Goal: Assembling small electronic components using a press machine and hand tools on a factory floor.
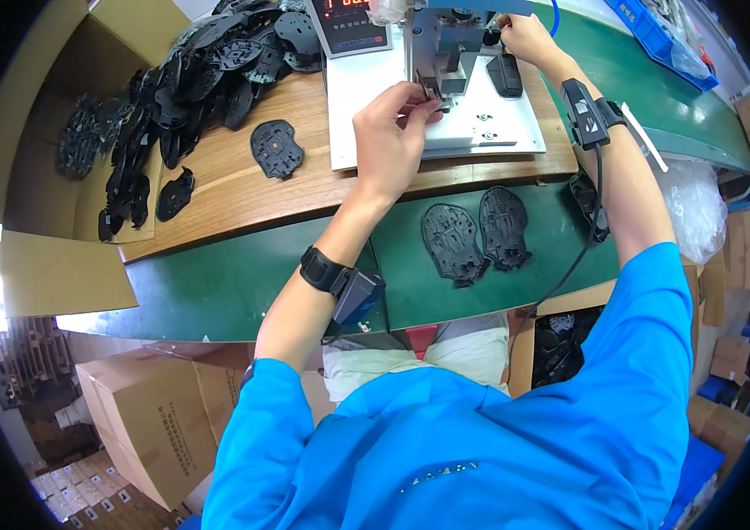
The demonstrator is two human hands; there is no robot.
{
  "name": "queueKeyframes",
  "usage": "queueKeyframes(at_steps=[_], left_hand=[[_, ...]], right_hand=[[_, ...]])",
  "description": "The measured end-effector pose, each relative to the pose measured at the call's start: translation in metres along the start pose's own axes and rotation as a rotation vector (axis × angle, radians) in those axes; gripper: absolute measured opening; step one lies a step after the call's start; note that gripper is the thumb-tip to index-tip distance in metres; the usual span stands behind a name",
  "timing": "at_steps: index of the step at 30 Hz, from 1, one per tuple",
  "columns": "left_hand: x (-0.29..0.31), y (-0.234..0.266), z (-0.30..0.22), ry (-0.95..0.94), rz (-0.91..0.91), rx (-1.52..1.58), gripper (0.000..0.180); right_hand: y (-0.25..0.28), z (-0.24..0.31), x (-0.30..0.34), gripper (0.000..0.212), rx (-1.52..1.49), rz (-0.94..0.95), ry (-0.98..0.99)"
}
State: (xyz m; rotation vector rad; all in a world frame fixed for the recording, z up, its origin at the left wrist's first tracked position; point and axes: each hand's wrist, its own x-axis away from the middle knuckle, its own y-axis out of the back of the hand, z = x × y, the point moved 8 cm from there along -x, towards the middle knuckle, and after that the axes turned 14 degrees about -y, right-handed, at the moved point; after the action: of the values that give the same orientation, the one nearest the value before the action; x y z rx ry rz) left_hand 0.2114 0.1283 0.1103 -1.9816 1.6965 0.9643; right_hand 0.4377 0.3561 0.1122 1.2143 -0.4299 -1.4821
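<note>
My left hand (395, 132) is closed in a pinch at the front of a grey-blue bench press (452, 53). What lies between its fingertips is mostly hidden, though a thin dark piece shows beside them. Around the press's right side, my right hand (527, 40) is closed with its fingertips at a black knob (491, 37). Below the press spreads its white base plate (357, 110), with a black rounded box (505, 76) on its right part. Two black plastic shells, shaped like computer-mouse bases, lie side by side on the green table: a left shell (452, 240) and a right shell (505, 228).
A control box (353, 40) with red digits stands left of the press. One black shell (277, 148) lies on the wooden board (216, 190); many more spill from an open carton (65, 265). A blue tray (658, 40) sits far right. A cable (582, 256) hangs from my right wrist.
</note>
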Motion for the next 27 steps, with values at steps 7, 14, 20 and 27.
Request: queueKeyframes(at_steps=[7,14,20,27], left_hand=[[0.001,0.017,-0.011,-0.108,0.068,-0.220,0.006],[0.000,0.032,-0.011,-0.144,0.057,-0.229,0.004],[0.001,0.028,-0.002,-0.069,0.033,-0.167,0.003],[0.003,0.029,-0.004,-0.068,0.002,-0.122,0.002]], right_hand=[[0.013,0.041,0.015,0.026,-0.204,0.067,-0.050],[0.021,0.039,0.019,0.027,-0.154,0.081,-0.030],[0.010,0.014,0.005,0.026,-0.017,0.087,-0.054],[0.009,0.025,0.005,0.032,-0.257,0.062,-0.116]])
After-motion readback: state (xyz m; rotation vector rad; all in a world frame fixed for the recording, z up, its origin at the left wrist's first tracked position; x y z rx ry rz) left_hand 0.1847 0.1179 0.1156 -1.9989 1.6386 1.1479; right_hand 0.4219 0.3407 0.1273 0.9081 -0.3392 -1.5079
